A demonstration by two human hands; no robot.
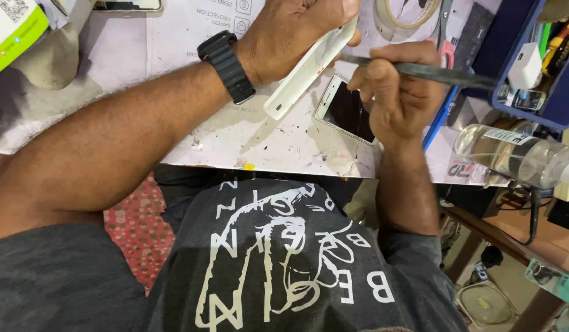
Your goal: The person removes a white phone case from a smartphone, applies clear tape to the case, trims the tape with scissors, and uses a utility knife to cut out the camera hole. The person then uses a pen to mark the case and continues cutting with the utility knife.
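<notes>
Workbench shot, going left to right. There's a green and white box (12, 26) in the far corner, then a pale work mat (174, 37) covered in specks and scuffs. The left hand (290, 34), with a black watch (226, 66) on its wrist, is lifted off the mat. Its fingers are wrapped tight round a white phone shell (306, 71), held tilted with the lower end pointing down at the mat.

Right beside it, the right hand (395, 92) pinches a thin dark pry tool (429, 72) pen-style, fingers closed snug on it. The tip meets the shell's upper edge, right by the left thumb.

Under both hands a second phone (348, 112) lies flat on the mat, dark screen up, partly hidden by the right hand. A tape roll (400, 13) sits behind. Further right is a blue tray (512, 37) of bits, and a clear bottle (518, 157) lying on its side.
</notes>
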